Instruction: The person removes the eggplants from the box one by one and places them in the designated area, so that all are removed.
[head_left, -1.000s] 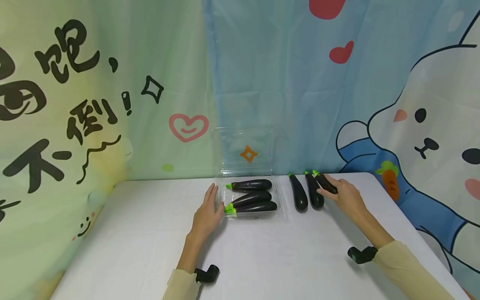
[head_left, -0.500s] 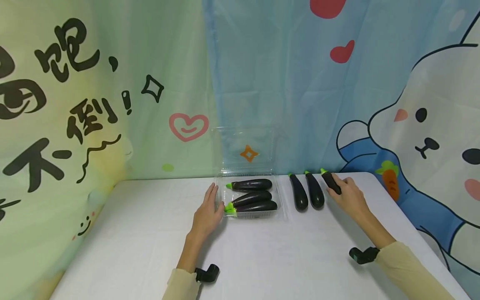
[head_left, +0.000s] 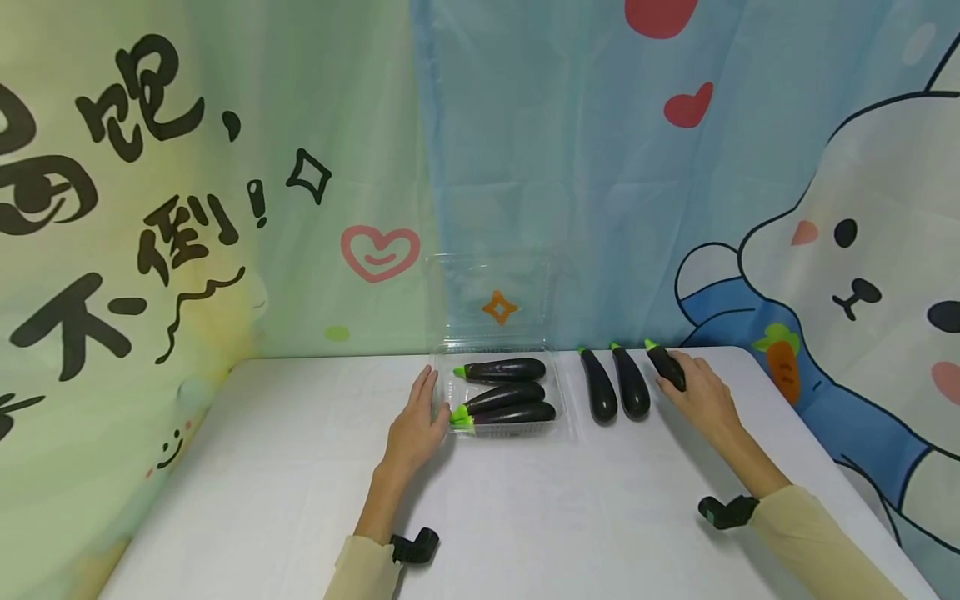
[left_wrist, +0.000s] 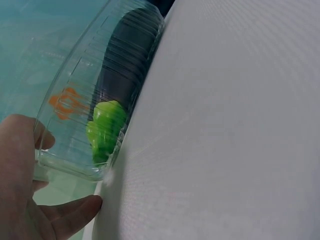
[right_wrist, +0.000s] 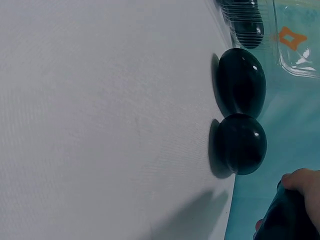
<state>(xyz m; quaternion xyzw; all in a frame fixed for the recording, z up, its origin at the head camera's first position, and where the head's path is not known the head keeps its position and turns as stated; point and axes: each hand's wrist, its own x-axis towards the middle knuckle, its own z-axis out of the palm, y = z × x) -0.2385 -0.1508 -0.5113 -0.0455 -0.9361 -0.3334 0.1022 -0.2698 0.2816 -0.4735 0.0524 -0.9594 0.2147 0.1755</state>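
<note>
My right hand (head_left: 700, 397) grips a dark eggplant (head_left: 664, 364) with a green tip, near the table's back right. In the right wrist view, my thumb lies along the held eggplant (right_wrist: 287, 215). To its left, two more eggplants (head_left: 598, 386) (head_left: 632, 382) lie side by side on the table, their round ends toward me. My left hand (head_left: 415, 427) rests against the left side of a clear plastic clamshell box (head_left: 559, 385) with fairly straight fingers. Three eggplants lie crosswise in the box; the left wrist view shows the green cap (left_wrist: 106, 127) of one through its wall.
The box's transparent lid (head_left: 491, 292) stands raised against the printed backdrop (head_left: 622, 208). A white-covered table (head_left: 525, 517) extends toward me. Black wrist cameras (head_left: 417, 547) (head_left: 727, 512) sit on both forearms.
My right hand has moved slightly right with its eggplant, which now stands apart from the two lying ones. My left hand has stayed at the box.
</note>
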